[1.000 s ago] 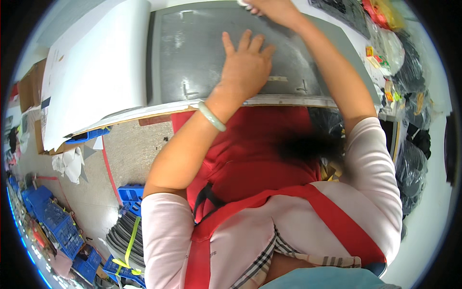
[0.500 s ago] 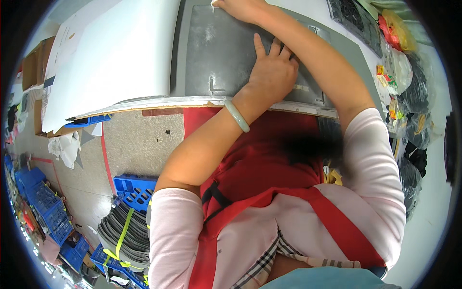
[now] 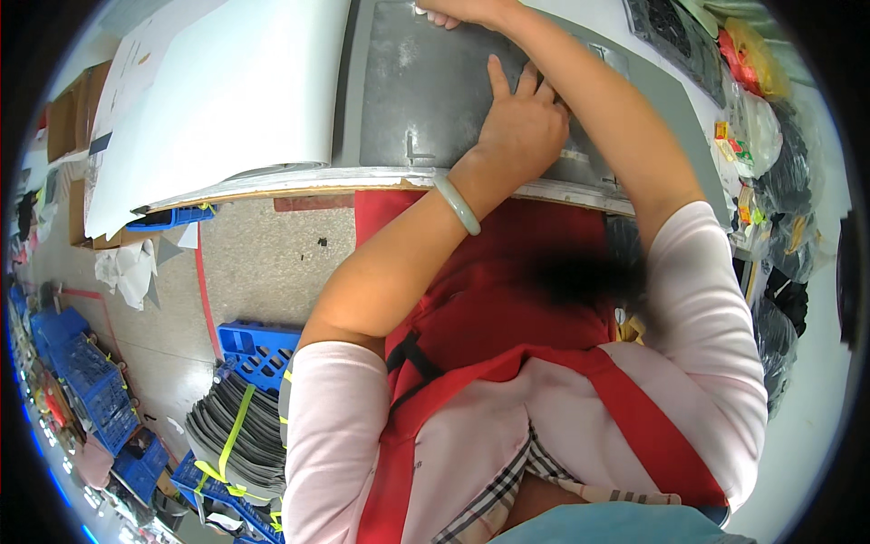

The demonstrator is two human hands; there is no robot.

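Note:
A dark grey flat plate (image 3: 426, 100) with L-shaped cut-outs near its corners and white powdery smudges lies on a larger grey sheet (image 3: 352, 118) on the table. My left hand (image 3: 524, 127), a pale green bangle on its wrist, rests palm down on the plate with its fingers spread. Crossing above it, my right arm reaches to the plate's far left part. There my right hand (image 3: 462, 11) is closed around a small white piece, of which only the tip shows. The upper frame edge cuts off part of that hand.
A large white sheet (image 3: 227, 91) curls up left of the plate. Plastic bags (image 3: 757, 136) and small packets crowd the right side. Below the table stand a blue crate (image 3: 258, 349), a strapped stack of dark sheets (image 3: 240, 435) and a cardboard box (image 3: 77, 118).
My right hand has come slightly nearer along the plate, its curled fingers now showing more. The left hand stays in place on the plate. The whole view has shifted a little.

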